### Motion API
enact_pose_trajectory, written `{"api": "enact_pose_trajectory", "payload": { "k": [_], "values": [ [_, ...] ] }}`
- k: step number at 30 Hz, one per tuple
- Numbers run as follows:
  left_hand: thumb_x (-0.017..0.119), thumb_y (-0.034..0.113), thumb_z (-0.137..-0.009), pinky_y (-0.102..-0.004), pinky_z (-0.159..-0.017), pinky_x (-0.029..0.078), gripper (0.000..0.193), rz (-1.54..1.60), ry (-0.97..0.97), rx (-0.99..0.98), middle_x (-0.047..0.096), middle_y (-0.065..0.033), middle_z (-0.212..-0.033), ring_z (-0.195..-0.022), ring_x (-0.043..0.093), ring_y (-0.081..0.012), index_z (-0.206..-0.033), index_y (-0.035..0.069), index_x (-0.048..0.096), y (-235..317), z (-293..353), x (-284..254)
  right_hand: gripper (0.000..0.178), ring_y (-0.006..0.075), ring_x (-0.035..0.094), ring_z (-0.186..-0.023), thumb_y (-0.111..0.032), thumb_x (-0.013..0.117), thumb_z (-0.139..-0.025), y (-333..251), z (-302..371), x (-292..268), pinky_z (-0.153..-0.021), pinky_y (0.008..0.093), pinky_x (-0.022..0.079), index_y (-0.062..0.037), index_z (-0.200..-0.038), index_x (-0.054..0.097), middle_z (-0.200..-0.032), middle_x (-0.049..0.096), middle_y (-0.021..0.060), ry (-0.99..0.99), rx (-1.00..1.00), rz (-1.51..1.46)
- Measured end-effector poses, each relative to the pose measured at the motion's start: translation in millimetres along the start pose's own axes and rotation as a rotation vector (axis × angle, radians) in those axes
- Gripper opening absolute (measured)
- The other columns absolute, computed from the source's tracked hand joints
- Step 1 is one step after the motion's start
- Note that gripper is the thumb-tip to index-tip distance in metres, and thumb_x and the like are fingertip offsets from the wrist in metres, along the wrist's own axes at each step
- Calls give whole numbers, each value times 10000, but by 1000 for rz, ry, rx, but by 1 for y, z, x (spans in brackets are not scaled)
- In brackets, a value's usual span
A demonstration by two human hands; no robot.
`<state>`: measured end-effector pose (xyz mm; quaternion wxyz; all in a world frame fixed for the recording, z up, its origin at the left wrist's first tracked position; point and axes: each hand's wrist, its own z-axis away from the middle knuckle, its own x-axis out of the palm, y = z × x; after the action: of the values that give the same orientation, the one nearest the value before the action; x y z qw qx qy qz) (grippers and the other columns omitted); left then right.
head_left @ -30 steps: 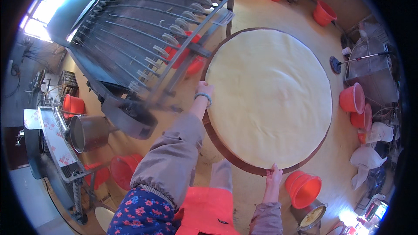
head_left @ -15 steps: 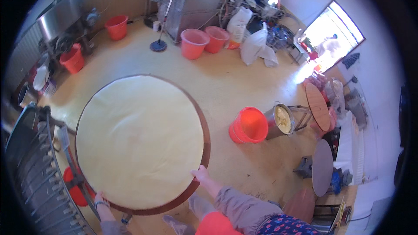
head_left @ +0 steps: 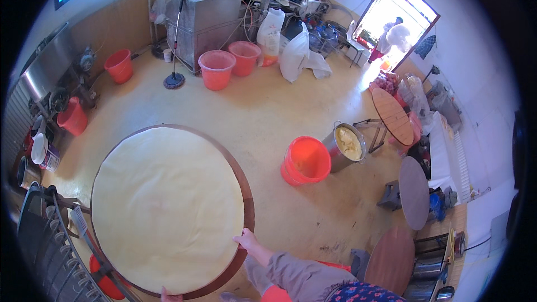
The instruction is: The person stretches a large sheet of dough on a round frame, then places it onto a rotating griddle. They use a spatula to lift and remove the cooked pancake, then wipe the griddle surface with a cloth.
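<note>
A big round sheet of pale yellow dough (head_left: 162, 207) lies almost flat on a round brown board (head_left: 248, 196), with faint creases across it. The board's brown rim shows widest along the right side. At the sheet's lower right edge my right hand (head_left: 246, 239) pinches the border between thumb and fingers. My left hand (head_left: 171, 297) is at the near edge, mostly cut off by the picture's bottom; its fingertips close on the dough's rim. A grey sleeve (head_left: 296, 271) covers my right forearm.
Right of the board stand a red bucket (head_left: 306, 160) and a metal pot (head_left: 348, 144) with a pale yellow mass. A dark rack (head_left: 61, 246) borders the left. Round boards (head_left: 414, 193) lean at the right. A mop (head_left: 174, 80) stands farther back; a person (head_left: 386, 36) is outside the doorway.
The view has tilted upward, so the sheet sits lower. My left hand has moved rightward along the near edge; my right hand stays at the sheet's right edge.
</note>
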<state>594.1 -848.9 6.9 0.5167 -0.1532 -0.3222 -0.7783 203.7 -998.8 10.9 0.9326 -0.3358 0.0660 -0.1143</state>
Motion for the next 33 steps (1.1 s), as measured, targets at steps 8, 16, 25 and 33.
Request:
{"api": "enact_pose_trajectory", "payload": {
  "k": [8,16,25,33],
  "values": [
    [613,186,-828,-396,-804,525,357,-131,95,137,600,-80,-1102,-956,604,-211,-1156,83,516,-64,10,30,346,197,610,-860,-142,689,-792,4,4,-3,-658,324,544,-43,-1064,499,-980,590,79,-2,36,-38],
    [598,77,-785,-325,-645,548,283,-363,352,379,596,-72,-944,-830,615,-197,-1050,34,511,-26,41,134,382,184,599,-834,-368,681,-815,-17,56,8,-644,319,545,-82,-1018,531,-912,573,67,5,376,-159],
    [652,70,-724,-336,-595,474,190,-485,410,414,536,-37,-816,-709,525,-162,-868,25,537,-12,30,150,275,265,610,-965,-153,580,-841,-26,38,20,-873,435,515,-52,-1094,546,-1044,623,101,-254,269,-730],
    [595,22,-736,-327,-536,560,370,-365,275,561,576,-115,-913,-755,623,-222,-1077,-25,459,62,26,267,128,216,649,-624,-68,616,-788,-128,0,48,-540,307,594,-47,-907,576,-787,651,100,-132,130,-458]
  ]
}}
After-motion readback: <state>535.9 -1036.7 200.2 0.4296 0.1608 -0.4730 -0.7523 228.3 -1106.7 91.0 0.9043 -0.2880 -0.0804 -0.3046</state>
